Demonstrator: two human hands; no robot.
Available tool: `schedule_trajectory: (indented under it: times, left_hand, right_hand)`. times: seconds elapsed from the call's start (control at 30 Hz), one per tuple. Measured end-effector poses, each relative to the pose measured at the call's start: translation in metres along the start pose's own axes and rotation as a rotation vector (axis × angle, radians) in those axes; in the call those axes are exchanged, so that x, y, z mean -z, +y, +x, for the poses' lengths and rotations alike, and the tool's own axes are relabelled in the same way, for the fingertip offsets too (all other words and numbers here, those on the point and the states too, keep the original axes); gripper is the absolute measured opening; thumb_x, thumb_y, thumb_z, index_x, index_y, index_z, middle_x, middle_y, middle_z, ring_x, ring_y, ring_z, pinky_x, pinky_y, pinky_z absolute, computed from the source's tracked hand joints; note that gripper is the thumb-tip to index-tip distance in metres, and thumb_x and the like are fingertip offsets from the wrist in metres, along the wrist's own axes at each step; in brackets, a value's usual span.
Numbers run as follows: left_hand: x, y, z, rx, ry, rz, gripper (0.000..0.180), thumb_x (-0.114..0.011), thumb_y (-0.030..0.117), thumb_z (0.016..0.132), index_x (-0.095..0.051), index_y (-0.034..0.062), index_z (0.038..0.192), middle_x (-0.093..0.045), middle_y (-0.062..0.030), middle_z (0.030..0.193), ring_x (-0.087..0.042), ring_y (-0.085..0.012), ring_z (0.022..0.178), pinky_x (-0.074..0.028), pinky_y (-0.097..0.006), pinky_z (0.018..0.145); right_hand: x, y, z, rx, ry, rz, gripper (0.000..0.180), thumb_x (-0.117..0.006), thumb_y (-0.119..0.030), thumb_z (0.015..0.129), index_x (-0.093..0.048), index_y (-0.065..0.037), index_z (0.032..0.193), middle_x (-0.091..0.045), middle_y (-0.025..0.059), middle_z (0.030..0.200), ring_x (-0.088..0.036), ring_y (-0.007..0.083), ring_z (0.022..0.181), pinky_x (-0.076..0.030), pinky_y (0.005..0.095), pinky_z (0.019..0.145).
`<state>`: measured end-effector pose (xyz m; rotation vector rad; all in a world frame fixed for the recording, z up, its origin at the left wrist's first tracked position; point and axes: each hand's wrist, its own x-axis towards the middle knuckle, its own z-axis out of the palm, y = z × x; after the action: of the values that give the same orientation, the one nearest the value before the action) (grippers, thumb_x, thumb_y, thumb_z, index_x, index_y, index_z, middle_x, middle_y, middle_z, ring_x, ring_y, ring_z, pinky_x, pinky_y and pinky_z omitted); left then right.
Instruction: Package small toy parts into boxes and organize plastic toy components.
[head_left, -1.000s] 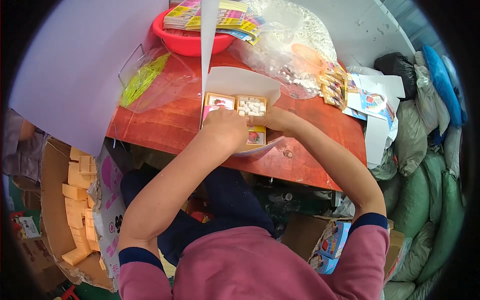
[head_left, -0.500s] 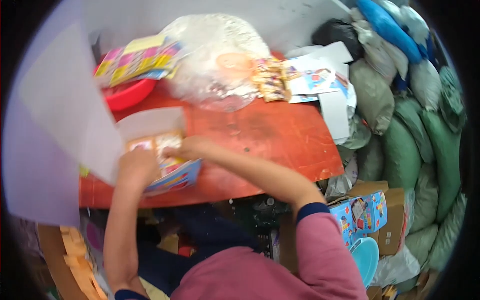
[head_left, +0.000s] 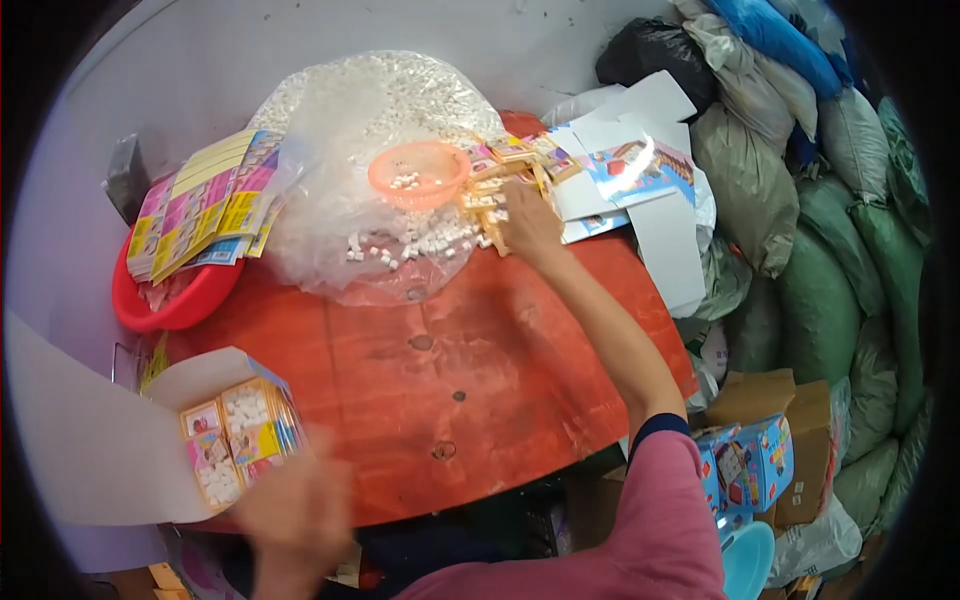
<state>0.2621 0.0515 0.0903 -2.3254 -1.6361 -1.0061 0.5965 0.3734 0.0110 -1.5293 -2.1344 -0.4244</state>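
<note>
My right hand (head_left: 530,222) reaches across the table to a pile of small flat orange-edged packets (head_left: 486,197) holding white pieces. Its fingers touch the pile; their tips are hidden among the packets, so I cannot tell whether they grip one. At lower left, an open-topped carton (head_left: 190,376) with white inner flaps contains several packets (head_left: 248,408) of white pieces, set upright in rows. My left hand (head_left: 300,505) is raised just right of the carton's near side, apart from it. Motion smears its fingers, leaving its grip unclear.
A clear plastic bag (head_left: 330,215) of small white pieces covers the table's back, with an orange basket (head_left: 418,174) on it. Printed sheets (head_left: 205,200) lie over a red basin (head_left: 150,315). Flat cards (head_left: 640,160) lie right. Stuffed sacks (head_left: 830,270) line the right side.
My right hand has left the carton and moved far and right to the packet pile. My left hand has come out of the carton toward me. The view has shifted.
</note>
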Motion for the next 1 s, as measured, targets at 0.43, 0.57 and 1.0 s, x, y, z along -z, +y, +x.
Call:
schedule_trajectory:
  times: [0.43, 0.57, 1.0]
  left_hand:
    - [-0.162, 0.006, -0.023, -0.145, -0.234, -0.566, 0.026, -0.07, 0.018, 0.076, -0.065, 0.006, 0.098, -0.061, -0.0023, 0.069, -0.062, -0.0158, 0.058, -0.049, -0.027, 0.051]
    - [-0.163, 0.007, -0.017, -0.157, -0.246, -0.566, 0.024, -0.072, 0.018, 0.075, -0.066, 0.0052, 0.095, -0.061, -0.0035, 0.07, -0.062, -0.017, 0.059, -0.05, -0.027, 0.053]
    - [-0.166, 0.01, -0.022, -0.156, -0.186, -0.592, 0.021, -0.073, 0.014, 0.071, -0.065, 0.0069, 0.089, -0.06, -0.0037, 0.066, -0.06, -0.0183, 0.057, -0.047, -0.028, 0.05]
  right_hand:
    - [-0.025, 0.022, 0.102, 0.308, -0.551, -0.365, 0.092, -0.072, -0.022, 0.065, -0.024, -0.02, 0.142, -0.022, 0.0115, 0.148, -0.023, 0.0336, 0.135, -0.035, 0.0487, 0.102]
    - [-0.046, 0.028, 0.105, 0.424, -0.38, -0.354, 0.078, -0.07, -0.021, 0.068, -0.032, -0.016, 0.137, -0.033, 0.0109, 0.14, -0.035, 0.033, 0.127, -0.045, 0.0405, 0.094]
    - [-0.022, 0.027, 0.009, 0.521, -0.072, -0.229, 0.056, -0.059, -0.007, 0.074, -0.045, -0.012, 0.128, -0.051, 0.0072, 0.124, -0.051, 0.0277, 0.11, -0.051, 0.0369, 0.081]
